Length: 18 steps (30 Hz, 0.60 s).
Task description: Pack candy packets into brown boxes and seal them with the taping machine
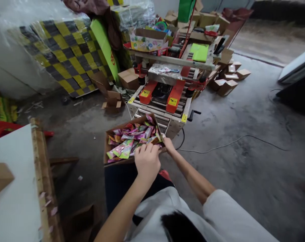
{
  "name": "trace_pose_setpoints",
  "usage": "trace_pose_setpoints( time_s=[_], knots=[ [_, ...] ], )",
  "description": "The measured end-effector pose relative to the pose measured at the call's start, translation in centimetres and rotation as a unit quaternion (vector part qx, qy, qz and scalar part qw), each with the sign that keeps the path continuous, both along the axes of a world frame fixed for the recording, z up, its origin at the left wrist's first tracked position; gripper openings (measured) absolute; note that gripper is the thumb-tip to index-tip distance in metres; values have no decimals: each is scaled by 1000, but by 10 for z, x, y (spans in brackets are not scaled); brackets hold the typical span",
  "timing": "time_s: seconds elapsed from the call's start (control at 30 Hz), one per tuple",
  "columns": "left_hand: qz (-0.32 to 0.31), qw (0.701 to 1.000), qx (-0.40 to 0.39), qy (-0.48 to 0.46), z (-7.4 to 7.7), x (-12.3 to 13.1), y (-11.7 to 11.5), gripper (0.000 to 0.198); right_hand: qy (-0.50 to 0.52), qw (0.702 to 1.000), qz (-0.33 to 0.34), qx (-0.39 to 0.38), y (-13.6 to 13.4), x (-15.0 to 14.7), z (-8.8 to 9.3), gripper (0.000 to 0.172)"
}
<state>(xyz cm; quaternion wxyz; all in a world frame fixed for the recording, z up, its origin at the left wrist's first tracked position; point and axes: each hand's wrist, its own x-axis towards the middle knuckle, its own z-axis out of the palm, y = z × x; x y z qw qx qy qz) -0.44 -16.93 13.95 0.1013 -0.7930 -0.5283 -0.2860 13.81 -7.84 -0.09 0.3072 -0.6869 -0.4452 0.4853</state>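
Open carton [106,146] is held just off the near end of the roller machine [176,92], overlapping its near L corner in this view; can't tell if they touch. R hand [168,144] is closed on the carton's R end, i.e. the side under the machine's near edge. L hand [147,157] has fingers curled over the near side, but can't tell if it's gripping the rim or just resting on packets. To hold it well: keep it lvl, b/c contents look heaped nr rim ht & a tilt could spill some; a firm L grip on the cardboard itself, not the packets, would prob. steady it. Opp. corner, far L, has no hand on it, so I'd expect any sag there first. Worth keeping clear of the black crank [194,115] at the machine's near R corner too. Looks: plain brown cardboard, top open, no flaps seen folded over. Inside, a jumble of small shiny packets [127,148], mostly pink/purple w/ lime green, plus a few orange & red; several taper to a pt. They lie every which way; print too blurred to read.
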Motion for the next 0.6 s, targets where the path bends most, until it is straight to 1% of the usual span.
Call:
trace_pose_setpoints(
  time_s=[0.1,0.13,0.17,0.2,0.23,0.27,0.3,0.33,0.37,0.4,0.43,0.47,0.5,0.53,0.57,0.6],
  knots=[
    [8,1000,-23,-18,-16,24,8,5,-34,999,-5,19,10,18,13,24],
    [0,999,-28,-35,-19,30,8,7,-38,999,-4,33,12,23,19,20],
    [-22,997,-32,-61,-20,34,6,11,-37,998,-2,49,13,26,25,19],
    [-56,993,-33,-96,-20,34,3,14,-33,998,1,63,14,30,31,21],
    [-93,986,-29,-136,-19,29,-2,16,-26,997,5,74,13,35,38,25],
    [-121,977,-16,-173,-16,19,-8,16,-14,996,10,86,11,40,44,29],
    [-131,971,8,-201,-13,3,-13,17,9,995,18,100,9,46,51,34],
    [-111,968,41,-221,-10,-18,-18,18,42,992,30,113,7,52,57,39],
    [-69,967,72,-233,-7,-44,-20,20,82,988,45,125,5,58,63,44],
    [-13,966,93,-239,-5,-71,-19,23,128,981,61,134,3,63,70,48],
    [42,961,81,-261,-4,-99,-15,24,172,972,78,138,3,67,75,52],
    [59,954,19,-294,-4,-124,-7,24,210,964,93,134,4,70,81,55],
    [54,943,-59,-325,-5,-145,2,28,235,958,107,126,6,70,86,57],
    [31,925,-147,-349,-7,-160,12,31,250,954,121,117,9,70,90,57],
    [-4,903,-229,-364,-8,-170,23,35,252,952,137,108,12,68,94,57],
    [-40,880,-298,-368,-9,-174,34,38,245,952,157,98,16,65,98,55]
  ],
)
